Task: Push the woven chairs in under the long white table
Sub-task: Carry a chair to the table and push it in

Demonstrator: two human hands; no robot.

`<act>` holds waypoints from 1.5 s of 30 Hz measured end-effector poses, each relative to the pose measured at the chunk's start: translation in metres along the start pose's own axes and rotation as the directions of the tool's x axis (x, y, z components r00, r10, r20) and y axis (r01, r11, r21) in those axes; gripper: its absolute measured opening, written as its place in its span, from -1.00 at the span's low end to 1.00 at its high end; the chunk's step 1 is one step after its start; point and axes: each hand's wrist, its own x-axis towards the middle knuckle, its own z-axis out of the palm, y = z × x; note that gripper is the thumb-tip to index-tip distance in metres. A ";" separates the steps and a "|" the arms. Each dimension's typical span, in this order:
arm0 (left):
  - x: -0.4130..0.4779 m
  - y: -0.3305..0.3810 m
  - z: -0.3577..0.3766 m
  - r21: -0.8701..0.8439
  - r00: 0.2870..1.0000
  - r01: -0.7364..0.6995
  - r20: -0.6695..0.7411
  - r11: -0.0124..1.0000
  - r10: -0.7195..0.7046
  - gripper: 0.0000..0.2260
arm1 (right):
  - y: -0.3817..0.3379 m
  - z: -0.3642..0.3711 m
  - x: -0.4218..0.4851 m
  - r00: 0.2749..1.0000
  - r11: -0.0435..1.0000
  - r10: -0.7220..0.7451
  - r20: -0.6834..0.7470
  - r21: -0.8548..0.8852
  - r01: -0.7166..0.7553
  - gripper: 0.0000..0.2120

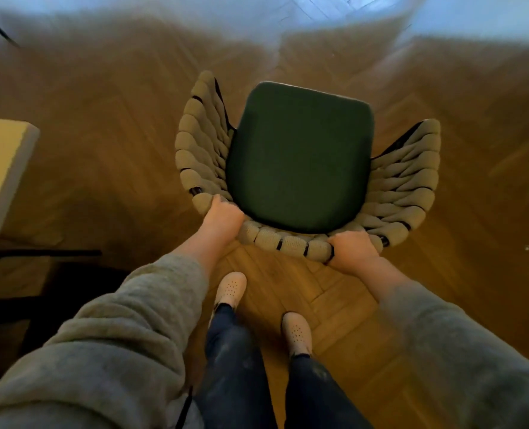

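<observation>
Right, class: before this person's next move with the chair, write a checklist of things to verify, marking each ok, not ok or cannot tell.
1. Left hand grips the back rim of the woven chair: ok.
2. Right hand grips the same rim: ok.
3. Nothing loose on the green seat cushion: ok.
4. Chair faces the white table: not ok; the table's corner lies off to the left.
5. Floor ahead free of obstacles: cannot tell, blurred.
6. Shoes clear of the chair legs: cannot tell, legs hidden.

White table (3, 156) cut by left edge; far floor (117, 88) blurred; woven chair (303, 162) legs hidden.
</observation>
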 end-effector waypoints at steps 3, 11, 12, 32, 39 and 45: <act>-0.030 0.029 0.021 -0.080 0.996 0.085 0.016 0.993 -0.084 -0.75 | 0.008 0.009 -0.015 0.996 0.994 -0.092 -0.014 -0.056 0.091 -0.90; -0.113 0.116 0.061 -0.361 0.958 0.272 0.188 0.892 -0.216 -0.70 | 0.017 0.037 -0.053 0.964 0.928 -0.260 0.048 -0.264 0.264 -0.84; -0.124 0.126 0.063 -0.385 0.952 0.290 0.206 0.876 -0.224 -0.70 | 0.019 0.041 -0.056 0.957 0.915 -0.285 0.059 -0.280 0.289 -0.83; -0.289 0.342 0.106 -0.706 0.878 0.464 0.291 0.534 -0.379 -0.83 | 0.049 0.123 -0.140 0.748 0.499 -0.616 0.247 -0.612 0.614 -0.68; -0.292 0.342 0.110 -0.730 0.868 0.494 0.387 0.473 -0.311 -0.66 | 0.042 0.100 -0.126 0.680 0.379 -0.645 0.348 -0.628 0.680 -0.63; -0.275 0.333 0.103 -0.699 0.808 0.588 0.486 0.408 -0.332 -0.73 | 0.032 0.089 -0.111 0.655 0.358 -0.677 0.334 -0.629 0.690 -0.67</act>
